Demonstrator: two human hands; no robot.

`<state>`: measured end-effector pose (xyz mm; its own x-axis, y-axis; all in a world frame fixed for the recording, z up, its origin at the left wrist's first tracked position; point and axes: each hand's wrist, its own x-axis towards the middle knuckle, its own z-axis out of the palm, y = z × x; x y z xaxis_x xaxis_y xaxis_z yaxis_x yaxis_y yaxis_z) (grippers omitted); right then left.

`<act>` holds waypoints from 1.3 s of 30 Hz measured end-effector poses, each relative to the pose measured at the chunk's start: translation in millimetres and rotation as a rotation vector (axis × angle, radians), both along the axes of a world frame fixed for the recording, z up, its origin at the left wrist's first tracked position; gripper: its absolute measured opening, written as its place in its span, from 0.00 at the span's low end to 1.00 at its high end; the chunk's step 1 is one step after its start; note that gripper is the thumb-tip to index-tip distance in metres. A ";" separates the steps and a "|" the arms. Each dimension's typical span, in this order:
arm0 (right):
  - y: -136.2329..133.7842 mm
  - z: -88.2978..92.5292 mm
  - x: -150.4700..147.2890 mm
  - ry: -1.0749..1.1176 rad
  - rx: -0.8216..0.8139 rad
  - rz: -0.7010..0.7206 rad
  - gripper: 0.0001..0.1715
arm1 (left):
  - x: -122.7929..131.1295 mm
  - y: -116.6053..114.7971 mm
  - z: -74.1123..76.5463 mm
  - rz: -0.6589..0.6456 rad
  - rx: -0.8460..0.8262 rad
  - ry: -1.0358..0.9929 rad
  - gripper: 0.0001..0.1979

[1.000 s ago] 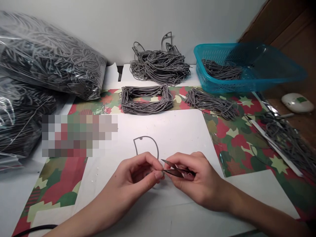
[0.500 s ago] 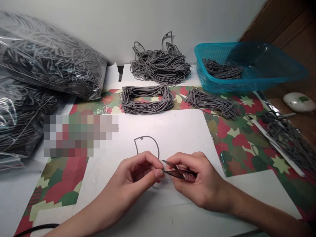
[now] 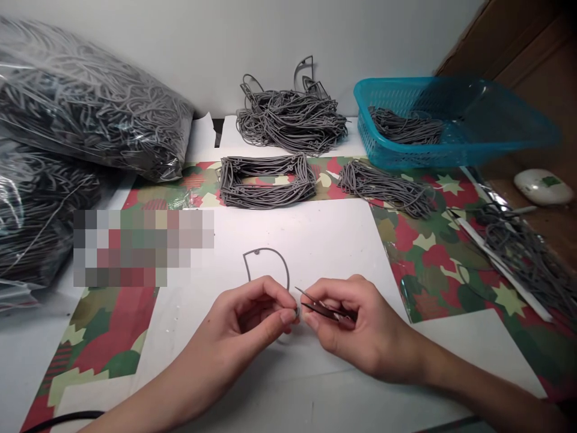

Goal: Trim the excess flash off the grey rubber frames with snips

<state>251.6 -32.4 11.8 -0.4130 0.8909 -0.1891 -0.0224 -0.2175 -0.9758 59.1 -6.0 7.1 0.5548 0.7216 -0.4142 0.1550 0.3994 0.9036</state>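
Note:
My left hand [image 3: 259, 316] pinches a thin grey rubbery frame [image 3: 287, 264] between thumb and index finger. The frame's curved upper part, with a corner and a small eyelet, stands out above the hand; its lower part is mostly hidden behind the fingers. Close by on the right, my right hand [image 3: 356, 328] is closed around small dark pointed snips [image 3: 327, 311]. Their two tips are apart and point left toward the pinched spot, with a small gap to the left fingertips. Beneath both hands lies white paper [image 3: 333, 240].
Grey frames form a tangled heap [image 3: 293, 120], a stacked rectangle [image 3: 268, 197] and a loose bundle [image 3: 387, 189]. More lie in a blue basket [image 3: 406, 155]. Clear bags [image 3: 99, 102] of grey pieces fill the left; grey scraps [image 3: 518, 240] and a white mouse [image 3: 543, 185] are right.
The snips have drawn back slightly to the right, away from the left fingertips. My left hand keeps its pinch on the grey frame. The whole view has shifted a little.

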 end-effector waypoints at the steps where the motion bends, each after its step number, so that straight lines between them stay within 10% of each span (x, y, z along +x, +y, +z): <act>1: 0.2 0.3 0.3 0.008 -0.018 0.008 0.02 | 0.2 0.2 0.0 0.001 -0.002 -0.003 0.10; 39: -1.4 -7.6 12.4 -0.212 0.259 -0.235 0.21 | -5.7 4.9 3.4 0.080 -0.163 -0.146 0.10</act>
<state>264.0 -33.8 4.2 -0.1684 0.9857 -0.0052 0.1657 0.0231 -0.9859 53.4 -1.1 10.6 0.5615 0.6954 -0.4485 -0.0106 0.5480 0.8364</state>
